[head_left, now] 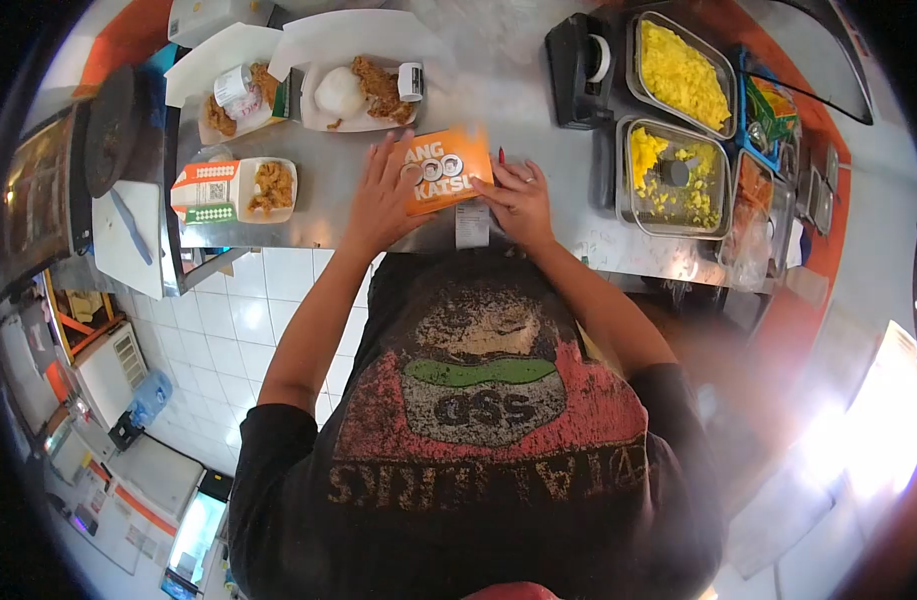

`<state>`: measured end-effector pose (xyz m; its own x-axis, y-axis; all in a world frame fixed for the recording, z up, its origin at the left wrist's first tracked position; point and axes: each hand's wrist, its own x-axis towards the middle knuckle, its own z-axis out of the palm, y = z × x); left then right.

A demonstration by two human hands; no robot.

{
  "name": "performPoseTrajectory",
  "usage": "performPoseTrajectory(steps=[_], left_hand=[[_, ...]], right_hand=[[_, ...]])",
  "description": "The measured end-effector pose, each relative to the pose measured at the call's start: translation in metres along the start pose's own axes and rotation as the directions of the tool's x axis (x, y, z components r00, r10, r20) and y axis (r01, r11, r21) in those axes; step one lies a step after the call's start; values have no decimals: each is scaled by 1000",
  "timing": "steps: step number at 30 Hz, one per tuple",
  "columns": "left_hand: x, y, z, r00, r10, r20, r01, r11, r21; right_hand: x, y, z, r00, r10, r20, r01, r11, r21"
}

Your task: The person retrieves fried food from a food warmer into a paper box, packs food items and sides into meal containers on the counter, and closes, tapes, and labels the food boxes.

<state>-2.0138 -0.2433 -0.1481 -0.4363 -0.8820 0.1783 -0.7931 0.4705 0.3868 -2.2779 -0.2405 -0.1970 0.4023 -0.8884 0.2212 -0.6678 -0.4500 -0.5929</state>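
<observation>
An orange takeaway box (444,170) with white lettering and small round face pictures is held between my hands over the steel counter. My left hand (377,205) grips its left side, fingers reaching along the top edge. At its right edge, my right hand (519,203) touches the box with the thumb side, fingers curled. A thin red-tipped pen (501,156) sticks up from that hand; most of it is hidden. Just below the box, a printed paper slip (472,226) lies at the counter's front edge.
Open boxes with fried chicken (382,90) and a rice ball (339,93) stand at the back left. Nearer is a smaller box of fried pieces (272,187). A black tape dispenser (577,75) and trays of yellow food (684,75) sit right. A knife (131,225) lies far left.
</observation>
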Motion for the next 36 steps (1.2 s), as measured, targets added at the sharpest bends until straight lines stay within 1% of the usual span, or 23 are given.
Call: performPoseTrajectory(steps=[3,5,6,7,8,10,11,13,14,16,17,19,20,22,23,25,26,28,29,31,32,34,36], left_hand=[[17,5,-2,997,12,82,-19,995,96],[22,12,-9,991,-25,129,11,994,110],[20,14,-12,978,-87,192,63,990,128],[20,14,-12,979,-73,191,50,991,122],[19,12,-9,983,-75,170,60,994,92],[16,13,-6,986,-74,149,65,996,64],[16,13,-6,990,-67,128,60,996,61],[15,13,-4,993,-54,106,48,997,59],[14,13,-4,994,-50,99,45,997,58],[17,12,-5,995,-42,85,37,998,60],[17,13,-5,994,-52,99,47,997,58],[17,14,-5,992,-59,115,54,997,52],[18,14,-5,993,-58,107,52,997,54],[19,14,-5,993,-60,97,55,997,53],[18,14,-6,992,-69,104,66,997,37],[24,11,-7,992,-73,106,71,997,25],[23,11,-8,990,-99,104,101,995,-19],[22,12,-10,987,-124,106,131,990,-57],[21,14,-12,982,-157,101,168,980,-110],[27,15,-16,980,-180,80,191,969,-159],[23,21,-20,980,-189,60,197,966,-171],[39,28,-25,978,-209,4,206,962,-176],[34,48,-36,949,-316,18,316,940,-127]], right_hand=[[4,0,-5,997,56,-45,-58,997,-56],[13,11,-19,988,152,2,-147,949,278],[27,10,-38,967,194,-165,-134,938,319],[41,14,-55,868,286,-405,-196,948,250],[57,21,-70,708,333,-622,-269,942,198],[81,48,-100,507,622,-597,-514,774,369],[88,75,-99,500,620,-605,-511,775,371],[90,123,-85,490,788,-374,-644,616,454],[94,127,-89,487,787,-379,-642,617,456],[104,126,-100,442,897,-23,-554,293,780],[104,125,-105,441,897,-26,-551,294,781],[99,111,-114,400,915,42,-286,81,955],[90,101,-116,397,917,40,-286,82,955],[68,81,-117,465,865,-189,-138,281,950],[54,80,-106,463,867,-187,-140,280,950],[32,88,-76,348,936,-49,-347,177,921],[29,93,-69,345,937,-47,-348,174,921],[30,98,-60,468,863,-192,-479,430,765],[25,103,-54,463,866,-187,-479,423,769],[21,123,-42,430,852,-297,-813,509,284],[9,121,-38,424,856,-296,-816,503,285],[8,103,-36,569,812,-132,-626,532,571],[41,9,-82,723,690,-36,-461,522,718]])
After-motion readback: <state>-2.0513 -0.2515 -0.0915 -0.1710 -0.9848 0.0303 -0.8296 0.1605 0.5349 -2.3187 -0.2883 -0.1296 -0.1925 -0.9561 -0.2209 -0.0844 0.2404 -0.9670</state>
